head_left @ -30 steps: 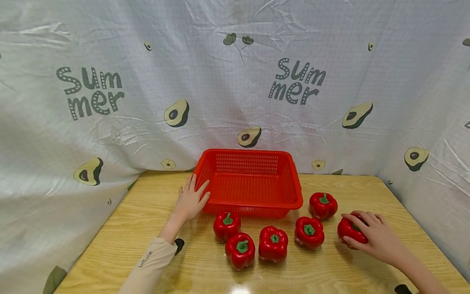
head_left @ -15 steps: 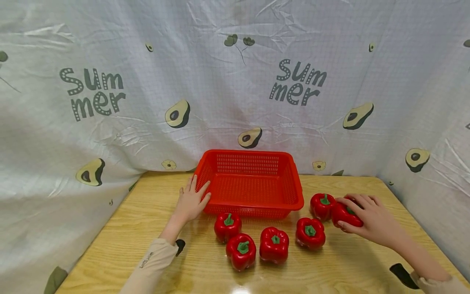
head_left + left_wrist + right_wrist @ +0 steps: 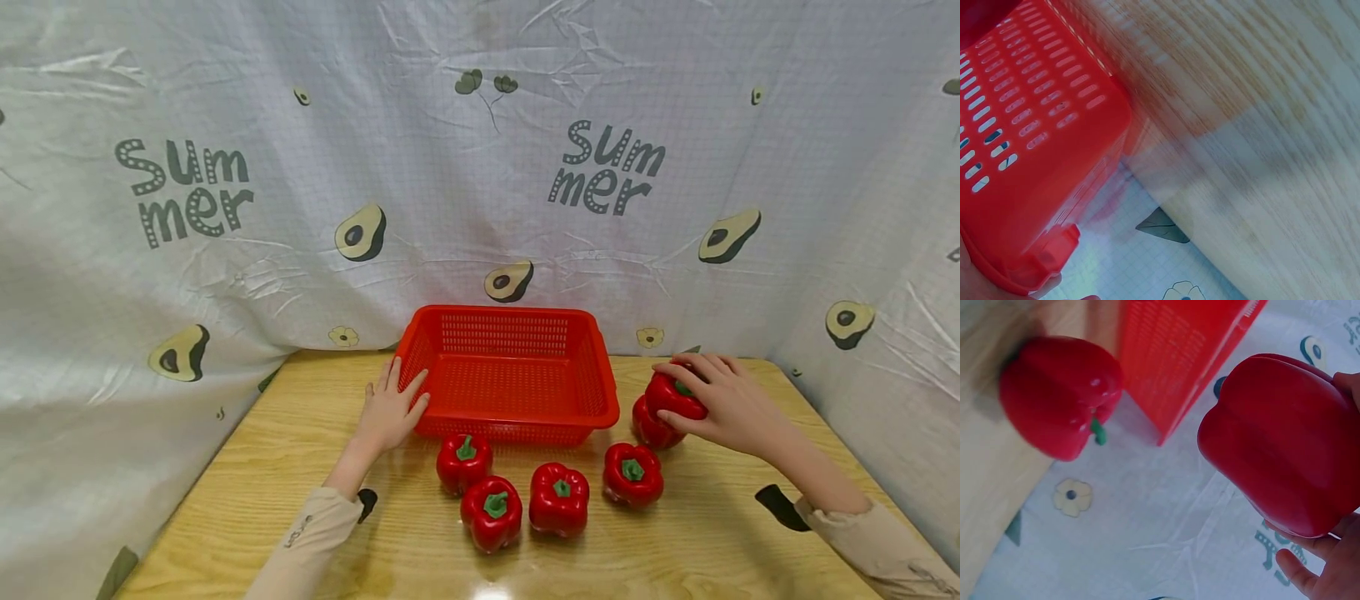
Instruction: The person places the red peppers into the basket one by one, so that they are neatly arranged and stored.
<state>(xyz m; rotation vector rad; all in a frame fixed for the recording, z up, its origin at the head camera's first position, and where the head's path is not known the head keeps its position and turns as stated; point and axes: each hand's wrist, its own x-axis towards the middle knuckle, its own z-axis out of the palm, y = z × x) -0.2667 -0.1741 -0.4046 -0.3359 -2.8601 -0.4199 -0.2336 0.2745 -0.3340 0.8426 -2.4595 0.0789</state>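
Observation:
My right hand (image 3: pixel 723 407) grips a red bell pepper (image 3: pixel 671 395) by its sides, raised off the table. In the right wrist view the held bell pepper (image 3: pixel 1285 444) sits between thumb and fingers, clear of the pepper (image 3: pixel 1060 394) on the tabletop. From the head, it partly covers that same pepper (image 3: pixel 654 425). At the left end of a red plastic basket (image 3: pixel 517 427), my left hand (image 3: pixel 388 412) rests on the rim with fingers spread. The left wrist view shows the slotted basket wall (image 3: pixel 1029 112) and only a few fingertips at the lower left.
Several red bell peppers with green stems stand in front of the basket: one near its front left (image 3: pixel 463 463), one nearer me (image 3: pixel 492 513), a middle pepper (image 3: pixel 558 500) and a right one (image 3: pixel 632 475). A printed cloth (image 3: pixel 450 208) hangs behind the wooden table (image 3: pixel 247 483).
My right hand has lifted its bell pepper from the table at the right and carried it up and leftward, over the back pepper. The left hand stays in place on the basket.

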